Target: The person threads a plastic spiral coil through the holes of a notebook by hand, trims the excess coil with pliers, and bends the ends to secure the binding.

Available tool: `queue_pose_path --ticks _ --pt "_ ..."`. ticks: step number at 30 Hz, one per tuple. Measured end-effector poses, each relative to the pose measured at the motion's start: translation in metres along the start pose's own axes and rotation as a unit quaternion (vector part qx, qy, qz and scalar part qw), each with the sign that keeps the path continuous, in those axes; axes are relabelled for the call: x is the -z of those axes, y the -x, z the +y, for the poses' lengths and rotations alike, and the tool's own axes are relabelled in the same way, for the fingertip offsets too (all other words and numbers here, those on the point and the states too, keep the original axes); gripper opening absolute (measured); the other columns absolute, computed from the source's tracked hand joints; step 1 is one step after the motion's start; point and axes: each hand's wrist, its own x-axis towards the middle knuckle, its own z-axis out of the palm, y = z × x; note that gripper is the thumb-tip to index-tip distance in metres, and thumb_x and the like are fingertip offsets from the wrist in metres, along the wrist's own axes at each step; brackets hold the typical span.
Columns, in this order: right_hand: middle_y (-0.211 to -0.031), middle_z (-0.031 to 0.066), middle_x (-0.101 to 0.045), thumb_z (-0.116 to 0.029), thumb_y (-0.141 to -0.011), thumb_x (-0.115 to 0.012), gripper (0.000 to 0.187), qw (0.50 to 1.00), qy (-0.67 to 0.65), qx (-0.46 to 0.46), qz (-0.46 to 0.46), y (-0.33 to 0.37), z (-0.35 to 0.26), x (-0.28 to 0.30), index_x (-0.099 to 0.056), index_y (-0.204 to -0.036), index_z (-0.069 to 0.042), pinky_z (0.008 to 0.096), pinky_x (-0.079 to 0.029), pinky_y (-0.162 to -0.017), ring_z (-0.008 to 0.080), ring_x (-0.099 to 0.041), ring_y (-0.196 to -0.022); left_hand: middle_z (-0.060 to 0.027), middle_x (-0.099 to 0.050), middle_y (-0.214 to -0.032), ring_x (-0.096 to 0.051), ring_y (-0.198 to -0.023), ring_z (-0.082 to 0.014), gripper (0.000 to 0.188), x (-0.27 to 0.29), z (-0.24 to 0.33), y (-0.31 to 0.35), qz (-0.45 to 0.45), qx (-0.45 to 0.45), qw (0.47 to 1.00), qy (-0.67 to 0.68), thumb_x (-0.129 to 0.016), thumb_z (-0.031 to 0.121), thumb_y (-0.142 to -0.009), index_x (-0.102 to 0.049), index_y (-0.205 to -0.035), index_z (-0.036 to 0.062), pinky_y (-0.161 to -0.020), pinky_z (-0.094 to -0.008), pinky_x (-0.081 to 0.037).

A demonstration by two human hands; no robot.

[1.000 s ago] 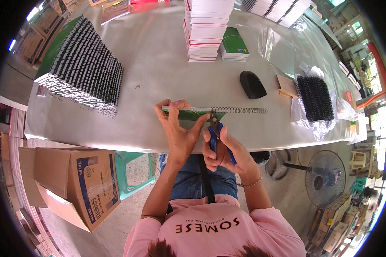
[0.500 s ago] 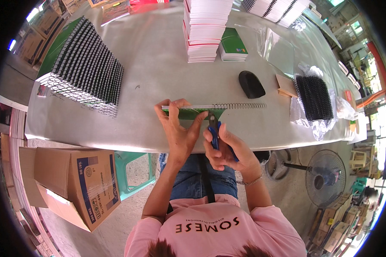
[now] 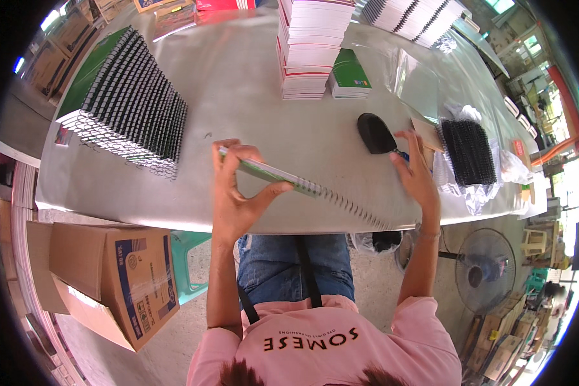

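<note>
My left hand (image 3: 235,193) grips a thin green notebook (image 3: 264,170) edge-on, thumb on the near side and fingers over the far end. A dark wire spiral coil (image 3: 350,204) runs through part of its spine and sticks out beyond it, slanting down to the right near the table edge. My right hand (image 3: 419,177) is at the right, thumb and fingers apart around blue-handled pliers (image 3: 403,155), partly hidden under the hand. The pliers' head points at a black rounded object (image 3: 374,134) on the table.
Spiral-bound notebooks (image 3: 138,106) are stacked at the left. Tall white book stacks (image 3: 312,51) and a green notebook pile (image 3: 350,71) stand farther back. Black coils (image 3: 468,153) lie on crumpled plastic at the right. Below are a cardboard box (image 3: 119,276), a green stool (image 3: 190,264) and a fan (image 3: 486,270).
My right hand has carried the pliers away from the notebook to the right, beside the black object. My left hand has moved left and tilted the notebook, its coil end now lower.
</note>
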Motion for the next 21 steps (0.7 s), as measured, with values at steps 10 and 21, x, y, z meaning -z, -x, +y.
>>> queue_pose_path --ticks 10,21 --pt "-0.146 0.0138 -0.045 -0.016 -0.076 -0.080 0.045 0.982 0.036 0.094 -0.161 -0.056 -0.010 -0.019 -0.057 -0.114 -0.006 0.0342 -0.046 -0.098 0.0260 -0.044 -0.133 -0.0091 -0.045 -0.115 -0.045 -0.112 -0.0274 0.079 -0.029 -0.015 0.011 -0.040 0.061 0.997 0.016 -0.093 0.016 -0.060 -0.046 -0.122 0.0088 -0.097 -0.0382 -0.040" --pt "-0.122 0.0056 -0.059 -0.029 -0.079 -0.080 0.051 0.854 -0.343 0.010 -0.391 -0.031 -0.072 -0.011 -0.062 -0.117 0.000 0.0300 -0.040 -0.102 0.0157 -0.053 -0.116 -0.0104 -0.038 -0.131 -0.042 -0.117 -0.0248 0.104 -0.031 -0.023 0.017 -0.040 0.106 0.990 0.088 -0.096 0.014 -0.056 -0.030 -0.137 0.0069 -0.104 -0.0379 -0.038"
